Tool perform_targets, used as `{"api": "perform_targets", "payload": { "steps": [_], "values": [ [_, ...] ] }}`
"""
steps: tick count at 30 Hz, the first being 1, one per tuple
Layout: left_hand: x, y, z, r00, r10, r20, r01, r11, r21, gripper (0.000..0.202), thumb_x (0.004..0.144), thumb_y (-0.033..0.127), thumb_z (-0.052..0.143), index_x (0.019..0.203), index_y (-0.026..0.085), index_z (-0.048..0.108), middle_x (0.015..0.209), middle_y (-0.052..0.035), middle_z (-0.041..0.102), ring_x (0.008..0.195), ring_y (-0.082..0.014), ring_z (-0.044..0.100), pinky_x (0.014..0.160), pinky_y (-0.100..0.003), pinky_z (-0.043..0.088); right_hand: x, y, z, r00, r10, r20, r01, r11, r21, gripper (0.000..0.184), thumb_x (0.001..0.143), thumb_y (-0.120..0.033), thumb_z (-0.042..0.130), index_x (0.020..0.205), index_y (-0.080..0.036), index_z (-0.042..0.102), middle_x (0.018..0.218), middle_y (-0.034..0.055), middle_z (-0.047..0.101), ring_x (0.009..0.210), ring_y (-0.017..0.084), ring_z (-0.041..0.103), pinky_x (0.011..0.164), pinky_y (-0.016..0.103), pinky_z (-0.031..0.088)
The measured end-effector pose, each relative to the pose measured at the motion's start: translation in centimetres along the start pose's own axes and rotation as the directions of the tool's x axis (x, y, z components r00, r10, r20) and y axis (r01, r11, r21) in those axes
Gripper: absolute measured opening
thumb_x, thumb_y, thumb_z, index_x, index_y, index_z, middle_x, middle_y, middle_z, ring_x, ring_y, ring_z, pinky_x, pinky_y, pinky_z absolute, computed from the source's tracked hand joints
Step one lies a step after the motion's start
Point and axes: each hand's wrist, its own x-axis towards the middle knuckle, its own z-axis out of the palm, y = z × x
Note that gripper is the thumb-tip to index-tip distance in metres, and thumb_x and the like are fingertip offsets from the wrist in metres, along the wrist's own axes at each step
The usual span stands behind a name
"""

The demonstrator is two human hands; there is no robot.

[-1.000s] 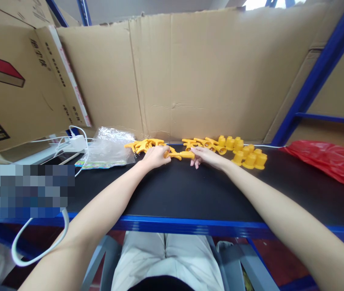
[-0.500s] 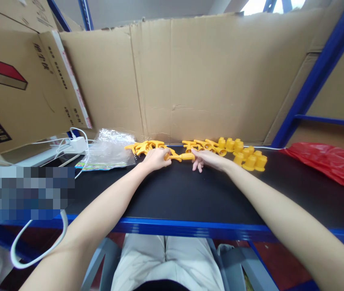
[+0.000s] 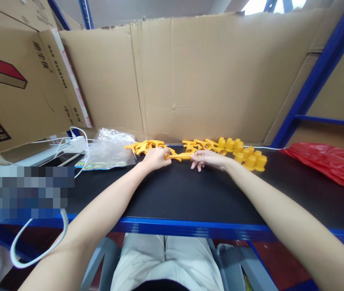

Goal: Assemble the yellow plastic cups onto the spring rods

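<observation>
yellow plastic everywhere, and from my remote seat i judge it midway; joined-looking pieces [image 3: 207, 144] lie behind, while loose handles [image 3: 144, 146] and upright cups [image 3: 251, 161] look unworked; the held piece [image 3: 185, 156], slim and level over the black tabletop [image 3: 190, 198], spans the left hand [image 3: 156, 159], closed round one end, and the right hand [image 3: 209, 159], seemingly pinching the other

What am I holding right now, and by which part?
A yellow plastic piece: your left hand grips its left end, and your right hand holds its right end.
</observation>
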Motion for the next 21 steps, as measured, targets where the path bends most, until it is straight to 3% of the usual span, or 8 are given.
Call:
{"api": "perform_targets", "payload": {
  "steps": [4,7,13,21],
  "values": [
    [0.05,-0.05,-0.01,1.0,-0.004,0.003,0.004,1.0,0.005,0.028,0.071,0.03,0.051,0.096,0.02,0.06,0.086,-0.0048,0.065,0.079,-0.0195,0.06,0.064,-0.025,0.042,0.08,-0.03,-0.02,1.0,0.016,0.011,-0.016,1.0,0.014,0.037,0.08,-0.051,0.053,0.085,-0.014,0.052,0.073,0.0076,0.067,0.052,0.01,0.057,0.051,0.024,0.04],
    [0.11,-0.09,0.06,1.0,-0.002,0.011,0.002,1.0,0.004,0.027,0.071,0.031,0.051,0.094,0.02,0.06,0.085,-0.0049,0.065,0.079,-0.0201,0.06,0.062,-0.026,0.042,0.21,0.08,0.12,0.999,0.007,-0.032,-0.009,0.999,-0.041,0.037,0.08,-0.05,0.053,0.086,-0.014,0.052,0.077,0.0078,0.067,0.052,0.009,0.057,0.05,0.023,0.04],
    [0.2,-0.44,0.32,1.0,-0.021,0.022,0.021,1.0,0.018,0.026,0.071,0.032,0.05,0.092,0.02,0.06,0.082,-0.0048,0.065,0.076,-0.0196,0.06,0.06,-0.026,0.04,0.77,0.55,0.66,0.985,-0.089,-0.148,0.083,0.995,-0.052,0.042,0.067,-0.035,0.07,0.096,-0.017,0.045,0.077,0.001,0.064,0.057,0.011,0.061,0.055,0.025,0.044],
    [0.19,-0.74,0.72,1.0,0.002,-0.009,-0.002,1.0,-0.006,0.026,0.07,0.032,0.051,0.091,0.02,0.061,0.08,-0.0034,0.064,0.074,-0.0182,0.059,0.058,-0.024,0.038,0.44,0.35,0.58,0.981,-0.158,-0.113,0.155,0.987,-0.033,0.032,0.073,-0.043,0.063,0.083,-0.016,0.049,0.066,0.0042,0.065,0.052,0.012,0.059,0.054,0.027,0.043]
  ]
}}
